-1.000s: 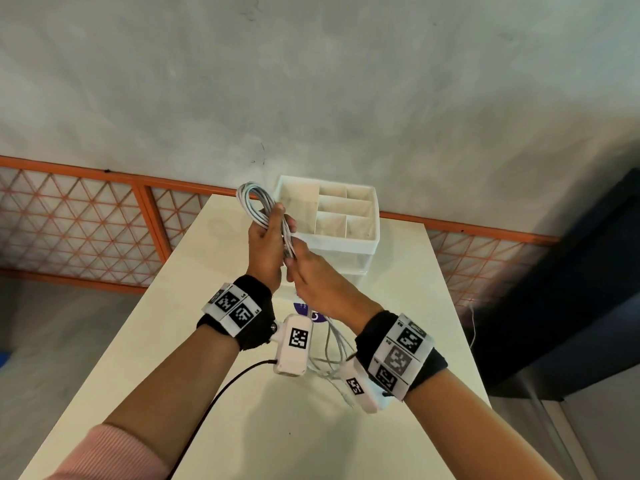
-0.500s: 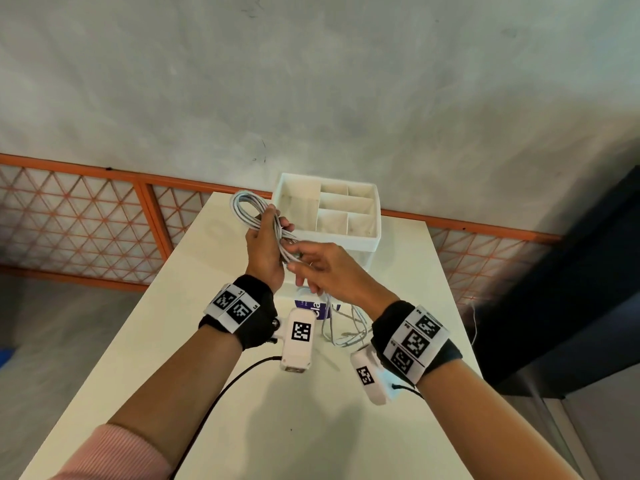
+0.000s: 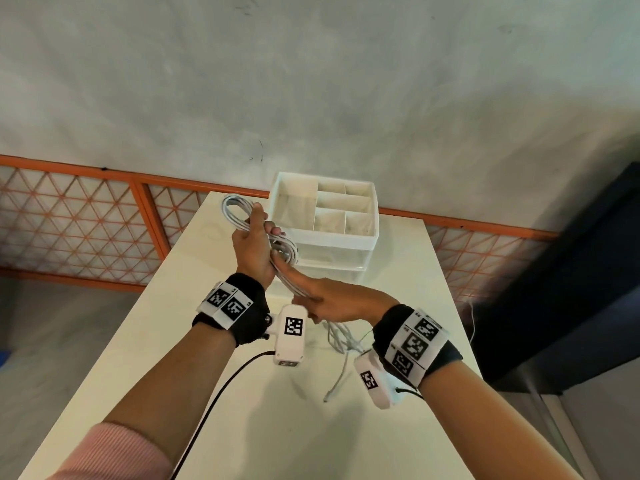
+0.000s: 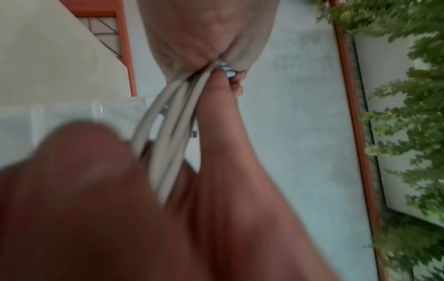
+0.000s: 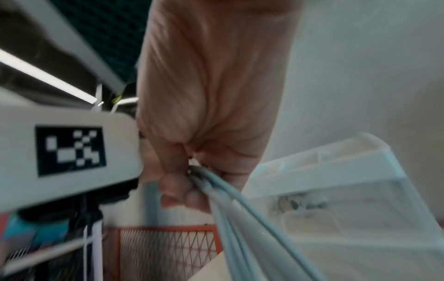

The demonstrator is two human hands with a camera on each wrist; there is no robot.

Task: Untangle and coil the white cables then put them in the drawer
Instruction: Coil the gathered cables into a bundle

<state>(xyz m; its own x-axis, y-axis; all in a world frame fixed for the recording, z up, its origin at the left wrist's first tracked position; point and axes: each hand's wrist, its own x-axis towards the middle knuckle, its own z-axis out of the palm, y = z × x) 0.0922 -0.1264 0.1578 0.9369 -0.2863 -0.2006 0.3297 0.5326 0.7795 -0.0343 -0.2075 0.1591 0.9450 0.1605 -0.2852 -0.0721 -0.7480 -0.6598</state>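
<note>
A coil of white cable (image 3: 236, 210) loops above my left hand (image 3: 262, 227), which grips the bundle in its fist in front of the white drawer organizer (image 3: 374, 216). Just below it, my right hand (image 3: 305, 300) holds the same cable strands (image 3: 289, 258) with curled fingers. The loose tail (image 3: 341, 341) hangs from the right hand onto the table, its plug end (image 3: 328, 396) lying near the front. In the left wrist view the strands (image 4: 168, 133) run out of the left hand's palm. In the right wrist view the right hand's fingers (image 5: 175, 188) close round the cable (image 5: 230, 205).
The cream table (image 3: 145, 358) is narrow, with edges close on both sides. The organizer has open compartments on top and clear drawers (image 3: 332, 261) below, seen shut. An orange lattice railing (image 3: 69, 220) and a grey wall stand behind. A black wire (image 3: 221, 386) trails from the left wrist camera.
My right hand has slid down the cable toward me, away from the top of the coil. The left hand keeps its grip and has turned slightly. More loose tail now lies on the table.
</note>
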